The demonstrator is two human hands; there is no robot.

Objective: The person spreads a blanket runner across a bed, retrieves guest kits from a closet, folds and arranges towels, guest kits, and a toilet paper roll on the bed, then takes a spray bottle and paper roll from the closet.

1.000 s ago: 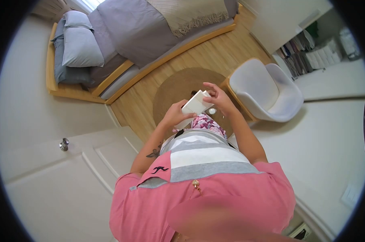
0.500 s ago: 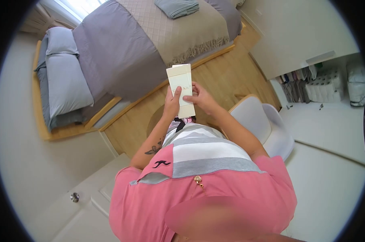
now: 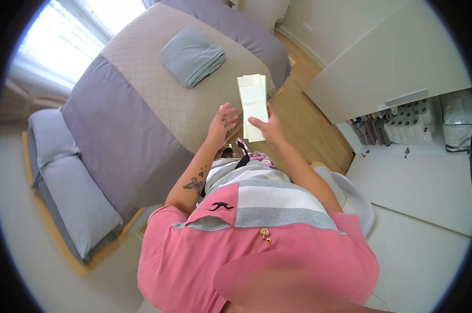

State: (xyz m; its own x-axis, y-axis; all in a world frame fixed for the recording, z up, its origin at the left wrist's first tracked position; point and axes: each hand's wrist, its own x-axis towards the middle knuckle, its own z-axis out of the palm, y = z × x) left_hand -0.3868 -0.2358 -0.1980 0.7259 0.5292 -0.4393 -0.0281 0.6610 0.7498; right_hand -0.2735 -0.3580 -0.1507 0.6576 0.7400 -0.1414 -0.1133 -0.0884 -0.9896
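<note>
My right hand [image 3: 267, 126] grips a small stack of slim cream boxes [image 3: 254, 99], its thumb lying across the front one. Faint lettering shows on the front box, too small to read. A little to the left, my left hand [image 3: 223, 125] is lifted with fingers apart and nothing in it. A gap separates it from the boxes. Behind both hands is the bed, where a folded grey-blue cloth [image 3: 192, 56] lies on the beige fringed throw [image 3: 142, 62].
Grey pillows [image 3: 79, 198] rest at the bed's head on the left. A pale chair [image 3: 350, 193] stands close by my right side. Further right, a white cupboard [image 3: 418, 172] holds hanging clothes and a pack of rolls [image 3: 410, 122]. Wooden floor [image 3: 298, 125] runs beside the bed.
My left hand has let go of the boxes and moved aside, opening. My right hand now holds them alone. The view has turned, bringing the bed's foot and folded cloth nearer.
</note>
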